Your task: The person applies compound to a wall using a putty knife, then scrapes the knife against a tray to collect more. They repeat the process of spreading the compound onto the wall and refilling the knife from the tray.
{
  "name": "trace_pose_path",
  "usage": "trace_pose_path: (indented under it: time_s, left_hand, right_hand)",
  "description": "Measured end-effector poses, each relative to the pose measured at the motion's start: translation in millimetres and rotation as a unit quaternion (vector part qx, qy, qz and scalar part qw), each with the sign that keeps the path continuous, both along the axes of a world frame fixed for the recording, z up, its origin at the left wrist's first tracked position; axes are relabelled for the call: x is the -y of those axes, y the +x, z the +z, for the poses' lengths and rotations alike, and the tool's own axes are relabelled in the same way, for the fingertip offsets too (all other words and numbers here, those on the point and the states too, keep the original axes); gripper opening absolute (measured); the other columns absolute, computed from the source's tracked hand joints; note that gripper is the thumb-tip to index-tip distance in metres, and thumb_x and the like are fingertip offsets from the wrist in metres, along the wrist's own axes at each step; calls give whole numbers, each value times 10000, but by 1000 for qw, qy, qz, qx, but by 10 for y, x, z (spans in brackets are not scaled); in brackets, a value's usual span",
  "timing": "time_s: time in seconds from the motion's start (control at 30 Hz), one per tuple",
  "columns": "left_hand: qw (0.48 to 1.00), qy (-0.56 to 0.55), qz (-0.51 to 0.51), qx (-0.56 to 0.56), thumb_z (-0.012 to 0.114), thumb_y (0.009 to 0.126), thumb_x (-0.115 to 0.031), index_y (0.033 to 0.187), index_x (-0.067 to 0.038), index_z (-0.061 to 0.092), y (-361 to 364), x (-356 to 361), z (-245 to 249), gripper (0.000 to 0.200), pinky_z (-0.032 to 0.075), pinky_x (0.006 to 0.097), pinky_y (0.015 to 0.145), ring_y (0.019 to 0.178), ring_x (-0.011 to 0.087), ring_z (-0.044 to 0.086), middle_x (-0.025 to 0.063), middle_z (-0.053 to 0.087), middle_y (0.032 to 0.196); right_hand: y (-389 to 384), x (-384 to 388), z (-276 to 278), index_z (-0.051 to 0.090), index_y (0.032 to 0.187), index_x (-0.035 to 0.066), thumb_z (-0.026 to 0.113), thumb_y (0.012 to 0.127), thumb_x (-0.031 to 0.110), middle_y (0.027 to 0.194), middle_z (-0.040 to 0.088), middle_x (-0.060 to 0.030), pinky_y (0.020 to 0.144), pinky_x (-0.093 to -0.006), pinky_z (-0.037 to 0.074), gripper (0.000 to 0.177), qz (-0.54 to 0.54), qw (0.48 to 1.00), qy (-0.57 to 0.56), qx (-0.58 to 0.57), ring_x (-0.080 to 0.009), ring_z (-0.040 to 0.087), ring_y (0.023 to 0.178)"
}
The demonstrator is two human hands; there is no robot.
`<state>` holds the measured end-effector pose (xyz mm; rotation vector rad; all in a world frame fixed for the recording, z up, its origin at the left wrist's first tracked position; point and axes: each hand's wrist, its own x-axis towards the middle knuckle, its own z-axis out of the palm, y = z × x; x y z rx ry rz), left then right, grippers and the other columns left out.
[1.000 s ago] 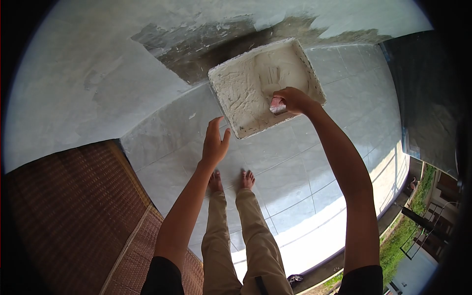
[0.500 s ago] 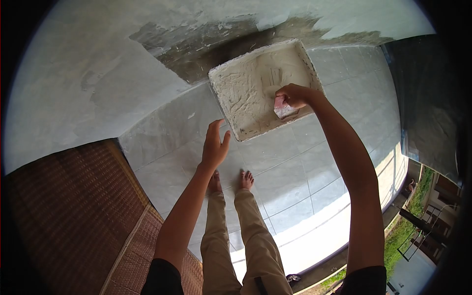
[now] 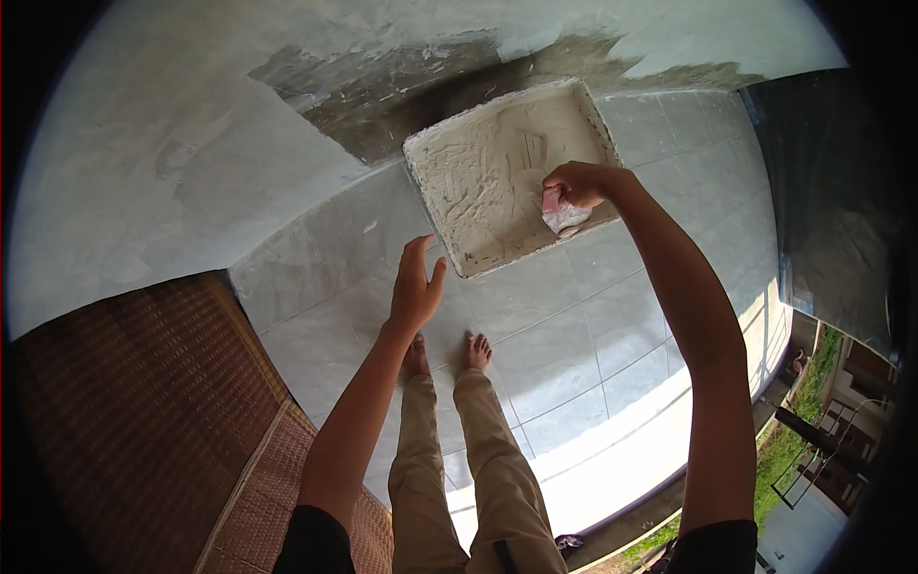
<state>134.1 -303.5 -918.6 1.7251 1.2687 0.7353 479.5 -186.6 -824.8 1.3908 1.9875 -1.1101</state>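
A rectangular tray (image 3: 442,241) of pale wet plaster lies on the tiled floor against the wall. Over its right part, my right hand (image 3: 579,182) is closed on a pink, plaster-smeared tool (image 3: 560,212), whose lower end reaches the plaster near the tray's front right edge. The exact shape of the tool is partly hidden by the hand. My left hand (image 3: 418,287) hangs just off the tray's left front corner, fingers apart, holding nothing.
Behind the tray rises a wall (image 3: 210,143) with a dark unplastered patch low down. A brown woven mat (image 3: 143,411) stands at the left. My bare feet (image 3: 477,352) are on grey tiles (image 3: 545,335). A dark sheet (image 3: 822,191) hangs at the right.
My right hand and the pink tool have shifted slightly to the right, toward the tray's right front edge. The left hand has hardly moved.
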Motion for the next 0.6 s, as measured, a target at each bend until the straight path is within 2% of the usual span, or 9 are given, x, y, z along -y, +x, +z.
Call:
trace_pose_path:
  time_s: [0.33,0.6]
  left_hand:
    - [1000,2,2,13,587,959,-137,1332,0,476,9,35,0,412,411,435,1059,1244,380,516,212,523,1315]
    - [1000,-9,0,2,582,964,-140,1339,-4,469,-15,85,22,415,403,436,1068,1259,373,506,207,524,1317]
  right_hand:
    - [-36,-6,-40,665,1085,47,655,794,-27,1013,716,-131,825,-389,514,301,-8,1000,0,14,-294,676,979]
    - [-147,-62,-242,670,1113,57,715,763,72,1003,718,-121,807,-366,513,353,-2,1000,-17,-16,-253,670,922]
